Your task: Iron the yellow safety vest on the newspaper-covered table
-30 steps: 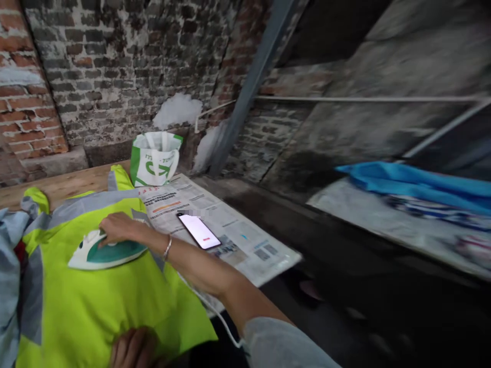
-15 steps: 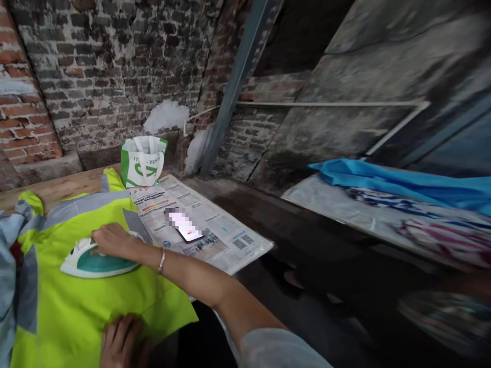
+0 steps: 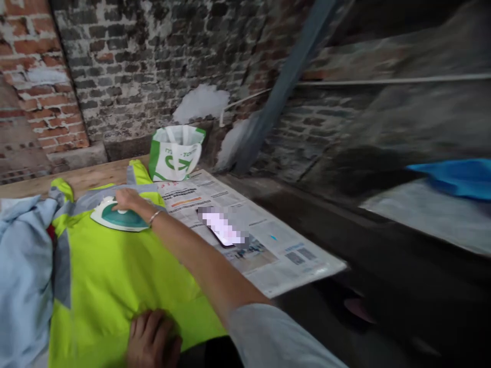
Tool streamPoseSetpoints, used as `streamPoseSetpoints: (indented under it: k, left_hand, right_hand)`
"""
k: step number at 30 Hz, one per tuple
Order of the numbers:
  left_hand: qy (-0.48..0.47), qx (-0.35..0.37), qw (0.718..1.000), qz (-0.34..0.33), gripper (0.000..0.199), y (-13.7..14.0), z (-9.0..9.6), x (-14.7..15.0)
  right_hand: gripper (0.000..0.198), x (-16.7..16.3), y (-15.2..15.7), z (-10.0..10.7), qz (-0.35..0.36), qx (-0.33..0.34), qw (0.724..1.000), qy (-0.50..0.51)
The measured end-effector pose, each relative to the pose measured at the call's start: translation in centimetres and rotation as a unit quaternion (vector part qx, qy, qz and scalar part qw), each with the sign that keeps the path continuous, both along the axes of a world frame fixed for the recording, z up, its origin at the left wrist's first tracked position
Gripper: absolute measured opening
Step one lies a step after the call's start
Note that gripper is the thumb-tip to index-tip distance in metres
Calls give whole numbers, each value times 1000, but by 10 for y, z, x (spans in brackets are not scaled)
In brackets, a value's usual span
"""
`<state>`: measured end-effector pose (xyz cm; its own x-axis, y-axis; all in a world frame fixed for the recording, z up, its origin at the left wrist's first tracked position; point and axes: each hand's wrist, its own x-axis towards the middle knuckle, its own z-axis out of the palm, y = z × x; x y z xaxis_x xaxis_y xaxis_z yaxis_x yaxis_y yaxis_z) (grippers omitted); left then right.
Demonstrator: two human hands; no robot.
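My right hand is wrapped round the handle of a white and teal clothes iron. The iron rests on a fluorescent yellow garment with grey bands, just below its upper band. Lower down, my left hand lies on the garment near its front edge, with the fingers over the cloth and nothing seen in them. A light blue cloth lies at the garment's left side.
A sheet of newspaper covers the table's right side, with a phone on it. A green and white bag stands at the back. Off to the right is another surface with blue fabric. A brick wall rises behind.
The iron, in my right hand, has slid away from me up the garment towards its grey band. My view has turned left. The left hand stays at the garment's near edge.
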<state>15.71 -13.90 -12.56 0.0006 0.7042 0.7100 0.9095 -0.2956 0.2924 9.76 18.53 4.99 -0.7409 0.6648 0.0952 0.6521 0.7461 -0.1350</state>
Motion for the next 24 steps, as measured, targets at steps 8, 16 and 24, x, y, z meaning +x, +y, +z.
streamPoseSetpoints:
  k: [8,16,24]
  left_hand:
    - [-6,-69,997,-16,24,-13,24,5]
    - [-15,-38,999,-8,37,-16,13,8]
    - [-20,-50,999,0,34,-17,9,15]
  right_hand:
    - [36,75,-96,1,117,-44,987,-99]
    - [28,124,-165,-4,114,-30,988,-102]
    - [37,50,-119,-13,20,12,998,-55]
